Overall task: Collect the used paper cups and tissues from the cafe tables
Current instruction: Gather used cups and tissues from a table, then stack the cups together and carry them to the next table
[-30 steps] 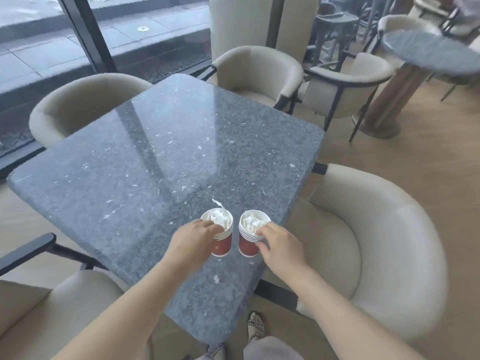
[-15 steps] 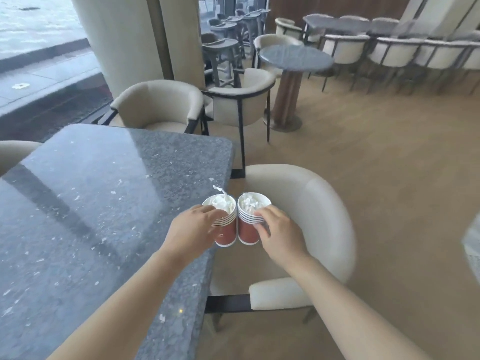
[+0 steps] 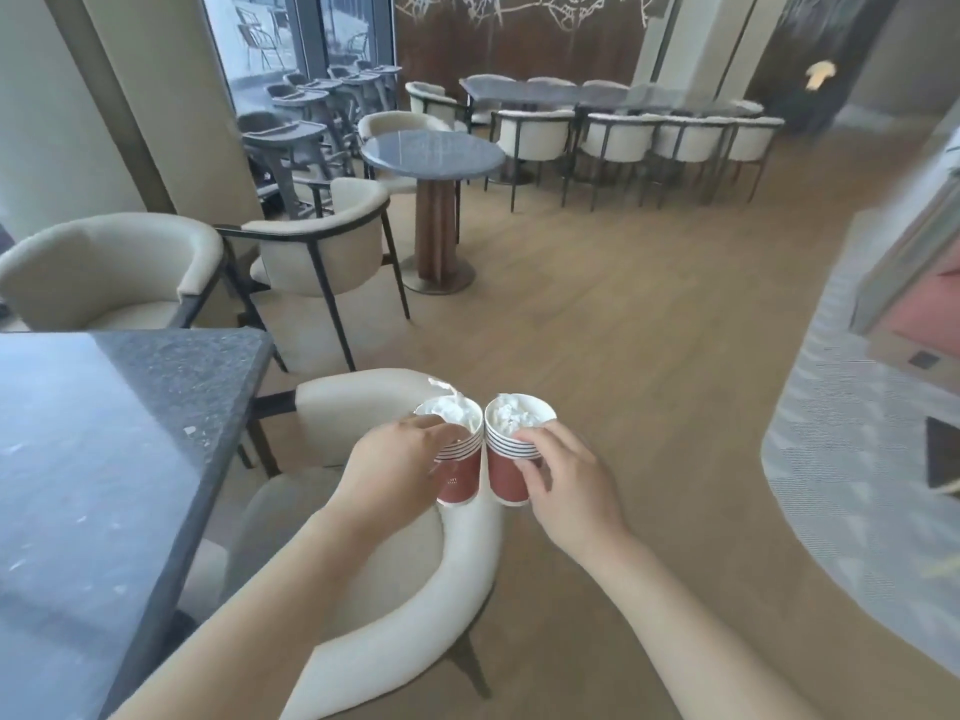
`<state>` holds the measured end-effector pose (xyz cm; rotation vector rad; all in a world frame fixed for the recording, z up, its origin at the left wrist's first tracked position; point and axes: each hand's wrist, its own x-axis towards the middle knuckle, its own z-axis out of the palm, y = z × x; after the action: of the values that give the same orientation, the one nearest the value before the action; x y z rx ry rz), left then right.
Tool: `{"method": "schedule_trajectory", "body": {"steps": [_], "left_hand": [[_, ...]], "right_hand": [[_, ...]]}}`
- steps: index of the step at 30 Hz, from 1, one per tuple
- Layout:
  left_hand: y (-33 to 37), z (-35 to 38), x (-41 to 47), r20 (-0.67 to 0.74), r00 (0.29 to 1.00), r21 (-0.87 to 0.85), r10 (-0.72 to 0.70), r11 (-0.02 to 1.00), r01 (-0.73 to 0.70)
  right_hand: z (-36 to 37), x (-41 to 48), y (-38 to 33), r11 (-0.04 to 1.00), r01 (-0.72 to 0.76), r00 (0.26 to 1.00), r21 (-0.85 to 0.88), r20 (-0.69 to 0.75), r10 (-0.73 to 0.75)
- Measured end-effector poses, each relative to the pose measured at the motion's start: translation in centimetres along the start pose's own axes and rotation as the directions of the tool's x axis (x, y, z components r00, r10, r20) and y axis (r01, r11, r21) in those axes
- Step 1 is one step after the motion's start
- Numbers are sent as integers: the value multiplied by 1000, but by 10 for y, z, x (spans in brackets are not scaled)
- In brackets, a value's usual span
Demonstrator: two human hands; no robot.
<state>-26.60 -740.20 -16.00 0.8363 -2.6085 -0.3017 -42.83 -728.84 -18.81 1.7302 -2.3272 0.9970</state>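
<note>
I hold two stacks of red paper cups side by side in the air, over a cream armchair [image 3: 363,605]. My left hand [image 3: 397,467] grips the left cup stack [image 3: 460,472], whose top cup is stuffed with white tissue [image 3: 448,409]. My right hand [image 3: 563,478] grips the right cup stack [image 3: 506,472], also filled with crumpled tissue [image 3: 514,414]. The two stacks touch at their rims. Both are upright and off the grey stone table [image 3: 104,459] at my left.
A round grey table [image 3: 434,148] on a wooden pedestal stands ahead, with cream armchairs [image 3: 322,252] around it. A long table with a row of chairs [image 3: 623,132] lines the back wall. Wooden floor stretches ahead and right. A pale patterned rug [image 3: 857,459] lies at the right.
I have turned right, away from the grey table, carrying both cup stacks off it. The stacks now hang over the armchair, and the room's far tables have come into view.
</note>
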Motion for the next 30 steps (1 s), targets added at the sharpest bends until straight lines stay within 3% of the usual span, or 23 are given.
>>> {"method": "schedule_trajectory", "body": {"steps": [7,13,20,30], "left_hand": [[108,55,100,5,991,-66,137,988,-136],[141,93,178,20,972,-57,234,971,-233],[125,127,292,-7,976,-59,219,974,-219],[54,157,523,-30,984,-13,175,984,-175]], "right_hand": [[-85,11,117,992,-123,990,-5,-73,122],[-102,41,191,983,-183,975,14,-129,183],[-86,142,264,990,-138,982,23,-129,140],[-44,380,372,998,-48,995,45,-83,52]]}}
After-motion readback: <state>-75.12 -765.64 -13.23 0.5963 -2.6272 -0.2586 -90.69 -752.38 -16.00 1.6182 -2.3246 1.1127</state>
